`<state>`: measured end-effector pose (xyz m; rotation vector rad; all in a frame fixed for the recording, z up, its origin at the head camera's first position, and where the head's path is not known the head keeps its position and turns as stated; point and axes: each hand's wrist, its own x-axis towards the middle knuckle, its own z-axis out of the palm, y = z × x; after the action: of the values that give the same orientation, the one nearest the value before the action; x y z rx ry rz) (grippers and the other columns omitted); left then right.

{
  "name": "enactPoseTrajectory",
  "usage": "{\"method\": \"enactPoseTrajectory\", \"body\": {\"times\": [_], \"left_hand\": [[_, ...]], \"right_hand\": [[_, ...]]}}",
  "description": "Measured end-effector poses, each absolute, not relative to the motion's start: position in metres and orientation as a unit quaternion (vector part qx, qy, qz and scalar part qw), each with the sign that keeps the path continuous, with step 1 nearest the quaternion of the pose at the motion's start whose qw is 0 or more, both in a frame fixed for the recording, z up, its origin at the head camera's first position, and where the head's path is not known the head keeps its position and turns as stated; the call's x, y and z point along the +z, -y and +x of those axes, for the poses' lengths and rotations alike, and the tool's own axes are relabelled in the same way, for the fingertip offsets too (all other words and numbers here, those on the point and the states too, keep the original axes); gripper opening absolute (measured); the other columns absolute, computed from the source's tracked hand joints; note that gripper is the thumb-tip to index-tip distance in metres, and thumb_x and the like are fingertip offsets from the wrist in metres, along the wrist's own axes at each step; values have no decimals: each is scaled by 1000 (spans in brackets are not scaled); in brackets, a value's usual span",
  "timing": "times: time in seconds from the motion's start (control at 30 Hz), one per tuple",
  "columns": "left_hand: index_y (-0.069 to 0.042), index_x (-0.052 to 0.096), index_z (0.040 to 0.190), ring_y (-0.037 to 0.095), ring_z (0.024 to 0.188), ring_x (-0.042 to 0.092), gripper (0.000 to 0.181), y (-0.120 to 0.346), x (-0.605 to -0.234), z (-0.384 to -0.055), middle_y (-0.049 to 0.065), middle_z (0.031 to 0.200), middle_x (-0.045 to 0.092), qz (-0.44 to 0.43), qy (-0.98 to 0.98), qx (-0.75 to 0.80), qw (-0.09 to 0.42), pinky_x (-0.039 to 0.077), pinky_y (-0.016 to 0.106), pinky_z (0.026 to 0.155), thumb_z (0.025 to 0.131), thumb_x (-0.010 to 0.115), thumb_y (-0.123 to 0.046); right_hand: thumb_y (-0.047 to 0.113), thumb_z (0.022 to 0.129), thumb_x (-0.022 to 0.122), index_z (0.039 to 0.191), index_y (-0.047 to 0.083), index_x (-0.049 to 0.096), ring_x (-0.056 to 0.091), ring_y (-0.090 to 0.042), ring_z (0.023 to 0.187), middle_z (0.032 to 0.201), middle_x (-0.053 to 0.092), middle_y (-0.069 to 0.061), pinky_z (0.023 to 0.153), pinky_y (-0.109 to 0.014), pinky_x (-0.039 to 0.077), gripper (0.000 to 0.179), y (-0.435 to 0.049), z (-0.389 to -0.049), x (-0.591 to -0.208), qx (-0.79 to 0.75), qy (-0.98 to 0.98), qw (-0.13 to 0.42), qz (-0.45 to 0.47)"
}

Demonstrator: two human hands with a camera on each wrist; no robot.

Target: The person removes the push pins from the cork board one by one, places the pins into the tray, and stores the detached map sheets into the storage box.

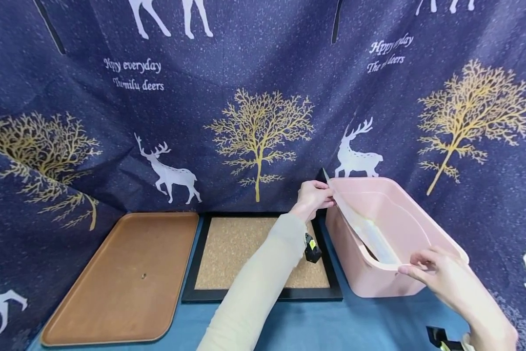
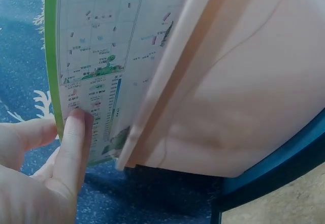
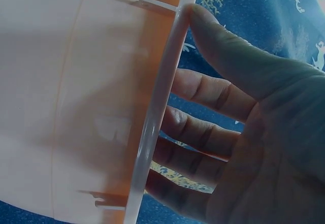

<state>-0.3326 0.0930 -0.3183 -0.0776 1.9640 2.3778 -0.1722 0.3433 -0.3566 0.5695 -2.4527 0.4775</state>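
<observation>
My left hand [image 1: 313, 199] pinches a printed sheet with a green edge [image 2: 101, 36] at the far left rim of a pink plastic bin [image 1: 364, 273]. In the left wrist view, the fingers [image 2: 73, 137] lie on its printed face, which carries a grid, small pictures and fine text. The head view shows the sheet [image 1: 370, 239] standing tilted along the left wall, its lower part down inside the bin. My right hand [image 1: 443, 275] grips the bin's near right rim. Its thumb [image 3: 218, 41] is on the lip, the other fingers [image 3: 195, 125] curled beneath it.
A cork board with a black frame [image 1: 263, 294] lies left of the bin, partly under my left forearm. Farther left is a brown tray [image 1: 127, 292]. All stand on a blue cloth [image 1: 298, 326] before a dark blue curtain [image 1: 228, 73] with deer and trees.
</observation>
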Motion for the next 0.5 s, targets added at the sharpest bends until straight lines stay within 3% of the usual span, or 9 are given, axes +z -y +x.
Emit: {"method": "enactPoseTrajectory", "body": {"times": [0.3, 0.5], "left_hand": [[2, 58, 102, 34, 79, 71, 17, -90, -325, -336, 23, 85, 70, 23, -618, 783, 69, 58, 35, 69, 88, 67, 5], [5, 52, 120, 41, 97, 66, 35, -86, -331, -335, 13, 91, 66, 94, -630, 763, 112, 55, 44, 81, 92, 69, -7]], "right_hand": [[21, 66, 89, 73, 21, 65, 49, -1, 65, 72, 49, 12, 54, -29, 45, 26, -342, -169, -354, 169, 934, 254, 186], [22, 62, 91, 85, 9, 69, 64, -19, 64, 80, 60, 1, 55, -32, 50, 34, -344, -167, -353, 161, 938, 248, 178]]}}
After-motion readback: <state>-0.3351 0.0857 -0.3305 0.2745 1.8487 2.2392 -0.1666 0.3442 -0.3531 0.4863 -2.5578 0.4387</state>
